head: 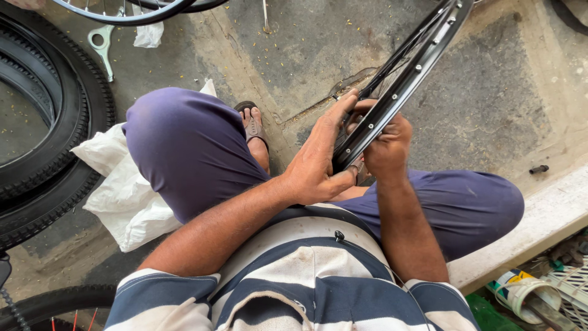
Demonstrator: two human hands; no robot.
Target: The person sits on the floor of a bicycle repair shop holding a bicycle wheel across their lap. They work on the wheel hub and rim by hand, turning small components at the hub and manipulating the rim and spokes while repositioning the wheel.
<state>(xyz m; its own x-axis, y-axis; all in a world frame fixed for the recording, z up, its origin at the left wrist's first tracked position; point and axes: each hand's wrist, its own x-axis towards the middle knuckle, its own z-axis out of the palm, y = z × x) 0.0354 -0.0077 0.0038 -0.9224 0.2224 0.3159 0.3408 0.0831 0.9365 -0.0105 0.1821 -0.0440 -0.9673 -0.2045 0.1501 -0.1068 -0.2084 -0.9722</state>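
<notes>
A black bicycle wheel rim [409, 72] with spokes slants from the top right down to my lap. My left hand [318, 160] lies flat against the rim's near side, fingers stretched up along it, thumb pressed at its lower end. My right hand [386, 146] is closed around the rim's lower part from the right. I cannot tell whether a small tool is in it. I sit on a concrete floor with knees in purple trousers spread to both sides.
Black tyres [46, 138] lie at the left, a white cloth bag [122, 190] beside my left knee. A spanner [101, 48] lies near another wheel [128, 13] at the top. A small black bolt [539, 169] sits by a concrete ledge [545, 220] at the right.
</notes>
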